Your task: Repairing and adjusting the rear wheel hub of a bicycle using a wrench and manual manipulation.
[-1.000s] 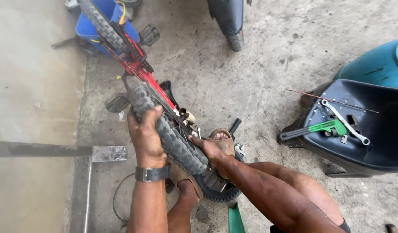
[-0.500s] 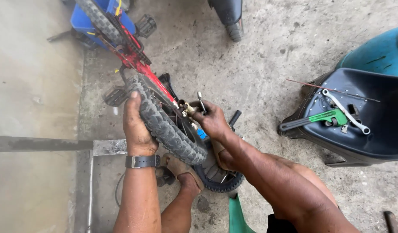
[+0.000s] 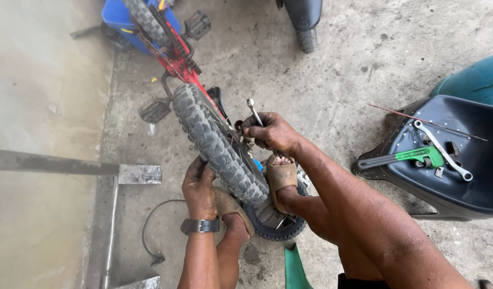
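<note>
A small red bicycle (image 3: 177, 59) lies upside down on the concrete floor, its knobby black tyre (image 3: 217, 144) pointing toward me. My left hand (image 3: 199, 188), with a watch on the wrist, grips the near side of that tyre. My right hand (image 3: 270, 132) holds a silver wrench (image 3: 254, 111) at the wheel's hub, right of the tyre. My two sandalled feet rest below the wheel, next to a second small tyre (image 3: 276, 227) lying flat on the floor.
An upturned dark scooter seat (image 3: 460, 192) at the right holds a green-handled wrench (image 3: 401, 158) and a silver spanner (image 3: 444, 152). A blue box (image 3: 118, 16) sits behind the bicycle. A metal bar (image 3: 54, 166) lies at the left; a black cable (image 3: 147, 235) curls nearby.
My left hand slid down from the tyre's top to its near side. My right hand lifted with the wrench to the hub. The view drew closer.
</note>
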